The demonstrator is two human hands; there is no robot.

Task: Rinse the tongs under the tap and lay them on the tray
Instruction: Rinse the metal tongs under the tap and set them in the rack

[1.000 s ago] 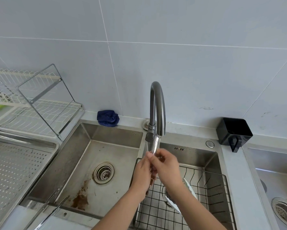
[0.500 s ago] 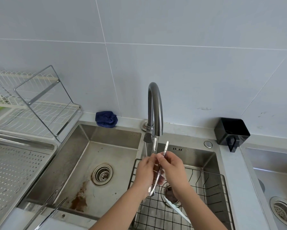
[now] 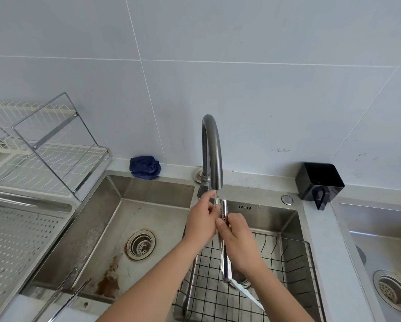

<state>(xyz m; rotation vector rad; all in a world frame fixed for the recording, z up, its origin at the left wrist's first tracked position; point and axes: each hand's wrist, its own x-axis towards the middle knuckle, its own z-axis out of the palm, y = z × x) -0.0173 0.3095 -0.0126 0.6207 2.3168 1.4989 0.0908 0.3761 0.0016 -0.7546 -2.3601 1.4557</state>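
Note:
Steel tongs (image 3: 225, 259) stand nearly upright under the curved grey tap (image 3: 211, 149), their toothed tips close to the spout and their hinged end down over the wire basket. A thin stream of water runs onto the tips. My right hand (image 3: 238, 240) grips the tongs at mid-length. My left hand (image 3: 203, 219) holds the upper part, fingers rubbing one arm just below the spout. The perforated steel tray (image 3: 13, 247) lies at the far left, beside the left sink basin.
A black wire basket (image 3: 285, 270) sits in the middle basin with a white plate (image 3: 248, 293) under my right arm. Another pair of tongs (image 3: 67, 296) lies across the left basin's front edge. A blue cloth (image 3: 145, 167), a black cup (image 3: 320, 182) and a dish rack (image 3: 55, 145) line the wall.
The tongs have risen so that more of their length shows below my hands. My left hand moved up to the spout and my right hand slid lower on the tongs.

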